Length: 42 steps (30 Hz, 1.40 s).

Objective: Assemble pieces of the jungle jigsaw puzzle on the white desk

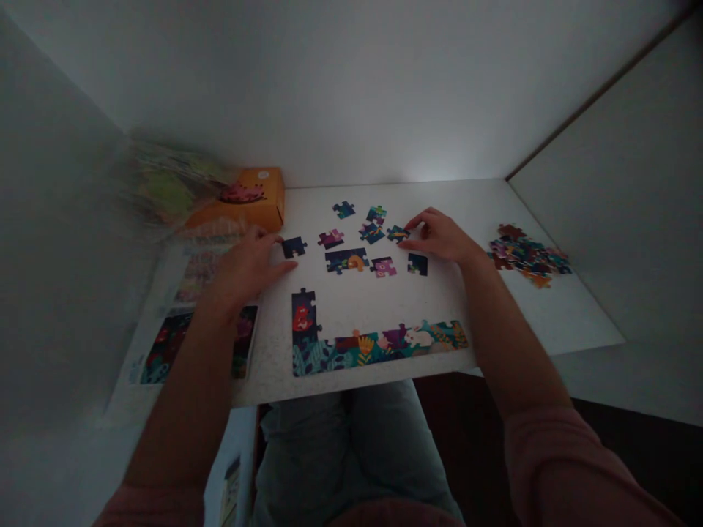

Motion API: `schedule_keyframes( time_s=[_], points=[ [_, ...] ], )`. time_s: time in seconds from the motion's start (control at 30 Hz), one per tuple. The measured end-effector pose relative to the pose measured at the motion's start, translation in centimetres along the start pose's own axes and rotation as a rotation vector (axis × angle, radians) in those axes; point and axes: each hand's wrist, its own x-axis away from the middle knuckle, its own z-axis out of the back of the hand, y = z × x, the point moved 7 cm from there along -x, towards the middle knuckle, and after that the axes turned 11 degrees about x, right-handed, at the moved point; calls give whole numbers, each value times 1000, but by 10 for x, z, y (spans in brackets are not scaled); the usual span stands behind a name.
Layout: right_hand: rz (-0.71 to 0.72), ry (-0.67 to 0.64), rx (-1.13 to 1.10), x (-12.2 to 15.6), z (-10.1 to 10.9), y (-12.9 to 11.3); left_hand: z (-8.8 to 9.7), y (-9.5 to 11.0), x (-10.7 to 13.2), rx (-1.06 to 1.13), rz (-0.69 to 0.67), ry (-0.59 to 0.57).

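— What at the left hand (248,265)?
— A dark blue piece (294,248), flat on the table (549,315) at the index fingertip. Thumb and index spread apart, in an open curve.
— And at the right hand (439,238)?
— A teal-and-yellow piece (398,234), with its right end by thumb and index. Looks touched; can't tell about a firm grip.
— Between the hands?
— A pink piece (330,238), then, slightly nearer the body, a joined dark strip (337,261) with an orange shape, and a pink-purple piece (383,267) at its right end. Just nearer than the right fingers, a dark green-marked piece (417,264). Farther off than both hands, a blue-green piece (343,210).
— Closer to the body?
— An L-shaped joined section (340,357), below and between the hands.
— Farther out?
— Well right of the right hand, a heap of pieces (530,258). Beyond the left hand, an orange box (266,194) and a clear plastic bag (170,183). Under the left forearm, a printed picture (165,350), partly hidden.
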Motion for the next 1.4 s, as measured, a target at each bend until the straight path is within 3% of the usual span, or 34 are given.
schedule_keyframes(
  time_s=[0.07, 0.2, 0.33, 0.53, 0.73, 1.17, 1.4],
  points=[
    [-23, 4, -28, -1, -1, 2, 2, -1, -4, 29, -7, 15],
    [-77, -32, -145, 1, -4, 11, 2, 6, -12, 72, -43, -62],
    [-23, -58, -332, 0, -8, 10, 5, 11, -12, 124, -29, -46],
    [67, 39, -585, -6, -7, -3, 0, 11, -13, 446, 2, 7],
    [50, 92, -608, -7, 0, -12, -2, -1, -22, 748, -37, 126],
    [-12, 108, -595, -6, 0, -20, 0, -4, -24, 732, 27, 140],
    [-45, 111, -640, -10, -10, -6, -3, -5, -24, 741, 78, 116]
  ],
)
